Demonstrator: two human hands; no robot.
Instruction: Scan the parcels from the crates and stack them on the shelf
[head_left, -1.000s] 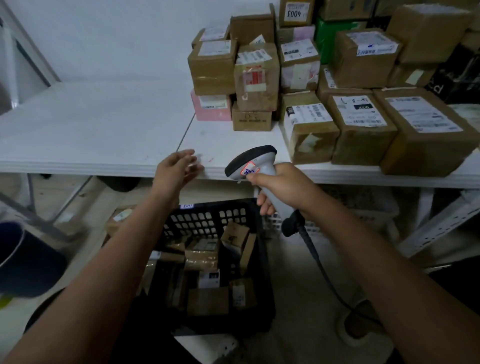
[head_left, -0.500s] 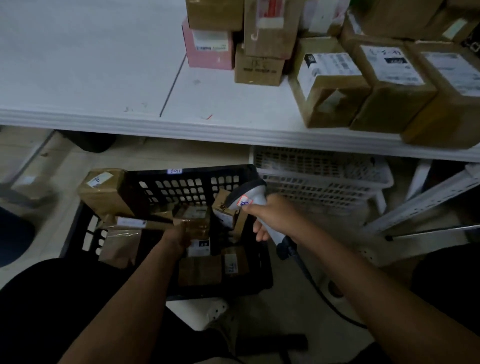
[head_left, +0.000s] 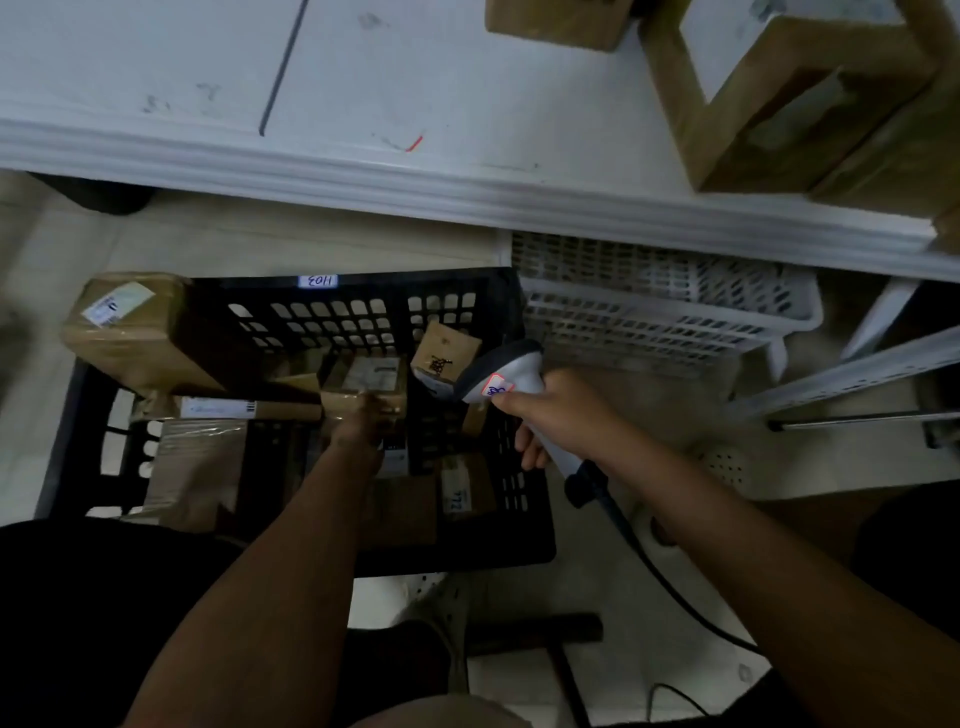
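A black crate (head_left: 415, 276) on the floor holds several brown parcels. My left hand (head_left: 358, 423) reaches into it, and its fingers curl over the near edge of a small brown parcel (head_left: 371, 376) with a white label. My right hand (head_left: 561, 415) grips the handle of a grey barcode scanner (head_left: 511, 371) over the crate's right rim, with its head pointing left toward the parcels. The white shelf (head_left: 415, 78) runs across the top, with stacked brown parcels (head_left: 789, 93) at its right end.
A large brown parcel (head_left: 130, 332) leans over the crate's left corner, with a flat wrapped parcel (head_left: 202, 467) below it. A white crate (head_left: 665, 306) stands under the shelf on the right. The scanner cable (head_left: 649, 561) trails down to the floor.
My view has dropped from the shelf to the crate. My left hand went from the shelf edge into the crate and onto a small parcel. The scanner came down with my right hand.
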